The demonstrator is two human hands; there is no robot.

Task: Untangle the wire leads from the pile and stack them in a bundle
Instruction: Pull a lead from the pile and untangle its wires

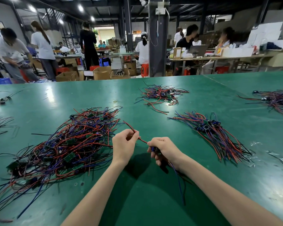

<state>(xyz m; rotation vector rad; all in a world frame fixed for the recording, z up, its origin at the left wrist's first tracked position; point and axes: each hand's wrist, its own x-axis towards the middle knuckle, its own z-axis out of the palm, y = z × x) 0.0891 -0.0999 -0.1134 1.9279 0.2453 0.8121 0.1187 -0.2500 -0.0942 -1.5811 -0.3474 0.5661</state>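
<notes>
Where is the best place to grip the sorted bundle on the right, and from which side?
Grip the sorted bundle from above, across the narrow waist where its boards cluster: there the leads lie packed together, while both ends fan out loosely.

Smooth, faintly glossy green table top (91, 98); matt, probably plastic insulation on the wire leads (69, 144).

Only the person's arms and hands are in view. The left forearm (95, 190) and the right forearm (219, 185) are bare along their whole visible length, slim and smooth, each widening gradually from a narrow bare wrist toward the lower edge of the view. The left hand (123, 144) and the right hand (163, 148) are bare too, with slender fingers (131, 136) and rounded knuckles; the nails are too small to judge
</notes>
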